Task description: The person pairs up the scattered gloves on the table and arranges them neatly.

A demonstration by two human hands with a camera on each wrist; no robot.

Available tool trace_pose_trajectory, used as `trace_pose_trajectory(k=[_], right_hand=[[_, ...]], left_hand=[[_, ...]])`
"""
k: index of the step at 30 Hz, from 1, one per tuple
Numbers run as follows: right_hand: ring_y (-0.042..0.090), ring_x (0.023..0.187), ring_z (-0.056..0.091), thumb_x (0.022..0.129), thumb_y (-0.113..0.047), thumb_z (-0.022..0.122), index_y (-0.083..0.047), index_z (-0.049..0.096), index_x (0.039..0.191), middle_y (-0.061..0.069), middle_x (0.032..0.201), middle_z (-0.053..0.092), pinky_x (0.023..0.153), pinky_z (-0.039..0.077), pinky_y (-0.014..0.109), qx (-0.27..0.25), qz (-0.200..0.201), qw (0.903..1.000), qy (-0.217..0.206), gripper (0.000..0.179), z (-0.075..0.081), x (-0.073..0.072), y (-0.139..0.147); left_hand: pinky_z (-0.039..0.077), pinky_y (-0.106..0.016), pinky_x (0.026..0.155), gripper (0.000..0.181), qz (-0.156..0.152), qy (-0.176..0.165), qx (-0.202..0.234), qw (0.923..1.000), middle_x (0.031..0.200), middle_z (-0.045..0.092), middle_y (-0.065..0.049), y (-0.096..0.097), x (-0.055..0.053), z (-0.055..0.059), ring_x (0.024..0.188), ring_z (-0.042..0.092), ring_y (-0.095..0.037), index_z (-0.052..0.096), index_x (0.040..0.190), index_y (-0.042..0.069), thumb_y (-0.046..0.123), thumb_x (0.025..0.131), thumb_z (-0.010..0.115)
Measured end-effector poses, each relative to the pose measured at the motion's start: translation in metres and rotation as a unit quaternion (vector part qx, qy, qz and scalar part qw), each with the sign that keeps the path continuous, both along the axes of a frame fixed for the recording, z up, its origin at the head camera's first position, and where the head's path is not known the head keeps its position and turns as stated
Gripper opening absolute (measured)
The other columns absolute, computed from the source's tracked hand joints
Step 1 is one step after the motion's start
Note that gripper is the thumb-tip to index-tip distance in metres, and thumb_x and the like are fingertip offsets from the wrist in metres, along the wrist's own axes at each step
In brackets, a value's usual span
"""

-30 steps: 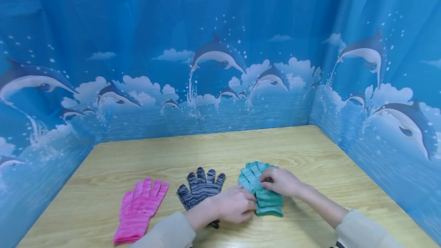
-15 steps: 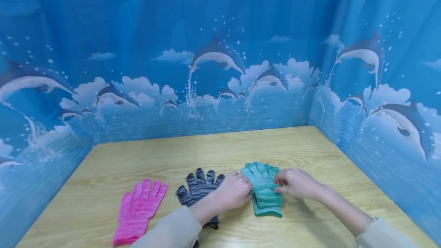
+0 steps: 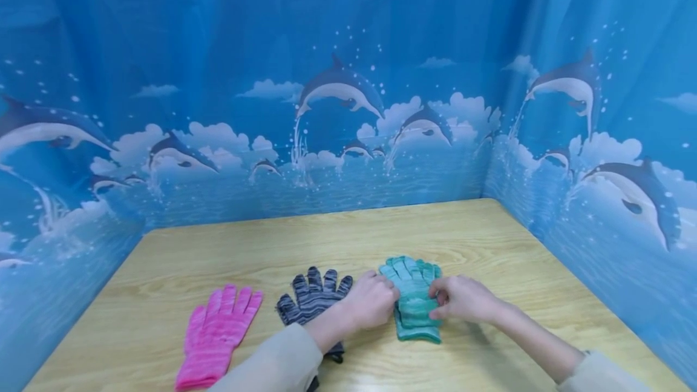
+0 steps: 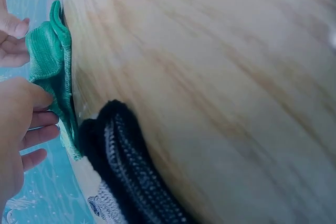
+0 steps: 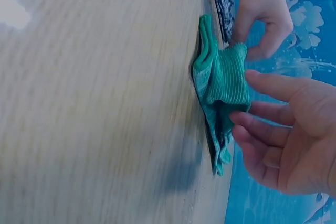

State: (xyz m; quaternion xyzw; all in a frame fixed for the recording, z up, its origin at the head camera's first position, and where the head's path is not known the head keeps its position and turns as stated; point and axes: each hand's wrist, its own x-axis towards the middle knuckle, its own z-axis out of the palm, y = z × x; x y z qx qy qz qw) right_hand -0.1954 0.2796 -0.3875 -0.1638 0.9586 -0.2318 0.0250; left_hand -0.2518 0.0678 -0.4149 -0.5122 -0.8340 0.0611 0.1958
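Green knitted gloves (image 3: 416,310) lie layered, fingers pointing away, between my two hands. The upper layer's ribbed cuff (image 5: 231,80) bulges up over the lower layer in the right wrist view. My left hand (image 3: 373,301) pinches the gloves' left edge with thumb and forefinger; its other fingers (image 4: 39,137) extend loosely beside them. My right hand (image 3: 465,299) holds the right edge of the raised cuff between its thumb (image 5: 273,83) and fingers. A black-and-grey striped glove (image 3: 318,292) lies left of the green ones, partly hidden under my left forearm.
A pink glove (image 3: 218,337) lies flat at the left of the wood-grain table (image 3: 305,238), fingers pointing away. Blue curtains (image 3: 245,180) printed with dolphins close off the back and both sides.
My left hand has moved from near the green cuff up along the left edge. My right hand has shifted from atop the green gloves to their right edge. The upper cuff now sits raised.
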Motion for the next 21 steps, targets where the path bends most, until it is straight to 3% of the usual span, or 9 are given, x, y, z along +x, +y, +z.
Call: trace_pose_trajectory(k=[6, 11, 18, 21], right_hand=[[0.009, 0.058, 0.048, 0.07, -0.016, 0.077, -0.01, 0.064, 0.083, -0.007, 0.064, 0.053, 0.053, 0.04, 0.026, -0.025, -0.063, 0.9977, 0.004, 0.019, 0.002, 0.004, -0.009], [0.01, 0.061, 0.05, 0.073, -0.01, 0.073, -0.009, 0.065, 0.079, -0.005, 0.066, 0.056, 0.055, 0.042, 0.026, -0.058, -0.083, 0.9948, 0.009, 0.01, 0.002, 0.005, -0.012], [0.012, 0.06, 0.052, 0.074, -0.006, 0.07, -0.005, 0.066, 0.079, -0.003, 0.066, 0.058, 0.052, 0.044, 0.025, -0.104, -0.089, 0.9906, -0.004, 0.006, 0.003, 0.005, -0.013], [0.011, 0.053, 0.051, 0.076, -0.005, 0.068, -0.005, 0.067, 0.077, -0.002, 0.064, 0.058, 0.046, 0.043, 0.026, -0.111, -0.081, 0.9903, -0.017, 0.001, 0.0, 0.006, -0.014]], left_hand=[[0.038, -0.022, 0.06, 0.01, -0.003, 0.003, 0.033, 0.9994, 0.064, 0.053, 0.007, 0.0, -0.004, 0.005, 0.062, 0.049, -0.007, 0.063, 0.072, 0.018, 0.016, 0.082, 0.062], [0.034, -0.021, 0.058, 0.013, -0.009, 0.008, 0.041, 0.9991, 0.063, 0.051, 0.007, 0.0, -0.005, 0.008, 0.059, 0.046, -0.007, 0.061, 0.07, 0.018, 0.016, 0.083, 0.061], [0.043, -0.029, 0.079, 0.007, -0.016, 0.066, 0.067, 0.9954, 0.074, 0.06, 0.006, -0.001, -0.007, 0.01, 0.072, 0.056, -0.01, 0.068, 0.08, 0.017, 0.013, 0.082, 0.063], [0.043, -0.032, 0.084, 0.009, -0.022, 0.095, 0.05, 0.994, 0.08, 0.063, 0.006, 0.0, -0.007, 0.008, 0.078, 0.058, -0.011, 0.07, 0.085, 0.018, 0.015, 0.081, 0.063]])
